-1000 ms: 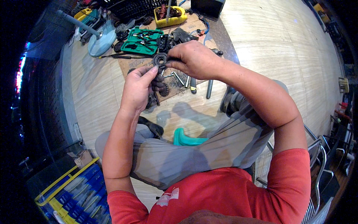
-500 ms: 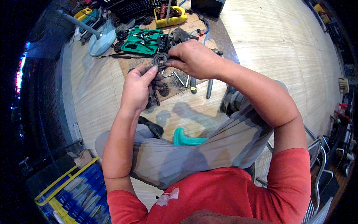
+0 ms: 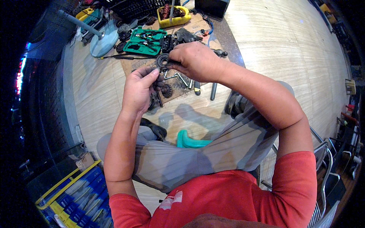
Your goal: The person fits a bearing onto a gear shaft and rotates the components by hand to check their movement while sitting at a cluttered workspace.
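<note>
Between my two hands is a dark, greasy ring-shaped part with concentric rings and a central hole, resembling a bearing. My left hand pinches its lower edge, thumb on top and blackened fingers curled beneath. From the other side my right hand closes on the part's right edge; its fingertips are mostly hidden behind the hand. Below them a dark toothed gear lies on the stained cardboard. Beside it are metal hex keys and a black-and-yellow handle.
Behind my hands are an open green tool case with pliers and a cut yellow jug holding dark parts. A round pale-blue stand base stands left. A metal tube lies right; a green curved object is between my legs.
My right hand has shifted slightly down and turned its wrist a little. The ring-shaped part has moved slightly left, still in both hands.
</note>
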`<state>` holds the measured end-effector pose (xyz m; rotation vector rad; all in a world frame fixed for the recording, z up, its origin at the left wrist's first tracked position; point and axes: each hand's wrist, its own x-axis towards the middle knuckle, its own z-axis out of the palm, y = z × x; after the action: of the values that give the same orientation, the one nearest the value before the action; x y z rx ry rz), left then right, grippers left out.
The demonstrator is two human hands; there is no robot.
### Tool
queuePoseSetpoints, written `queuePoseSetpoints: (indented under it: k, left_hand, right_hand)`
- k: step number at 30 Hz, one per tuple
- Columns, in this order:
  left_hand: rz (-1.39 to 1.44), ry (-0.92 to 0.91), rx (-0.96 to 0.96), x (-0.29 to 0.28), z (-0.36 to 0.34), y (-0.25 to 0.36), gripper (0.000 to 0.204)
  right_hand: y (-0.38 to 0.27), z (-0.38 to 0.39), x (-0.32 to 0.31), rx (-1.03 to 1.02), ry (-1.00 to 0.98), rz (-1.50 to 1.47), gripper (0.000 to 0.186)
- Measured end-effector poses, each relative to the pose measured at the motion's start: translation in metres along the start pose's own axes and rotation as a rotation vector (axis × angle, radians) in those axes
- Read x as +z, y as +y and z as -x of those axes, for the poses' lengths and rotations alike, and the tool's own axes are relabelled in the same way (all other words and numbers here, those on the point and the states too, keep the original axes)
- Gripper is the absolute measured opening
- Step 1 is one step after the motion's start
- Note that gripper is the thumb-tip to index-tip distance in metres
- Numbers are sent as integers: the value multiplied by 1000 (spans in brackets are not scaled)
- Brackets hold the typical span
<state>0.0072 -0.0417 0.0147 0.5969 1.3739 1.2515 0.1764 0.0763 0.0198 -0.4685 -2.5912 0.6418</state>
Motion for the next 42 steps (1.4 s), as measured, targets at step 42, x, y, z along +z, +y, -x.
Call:
queuePoseSetpoints:
  k: [42]
  left_hand:
    - [-2,-19,-4,2,0,4,21]
  right_hand:
    - [1,1,3,6,22,20,19]
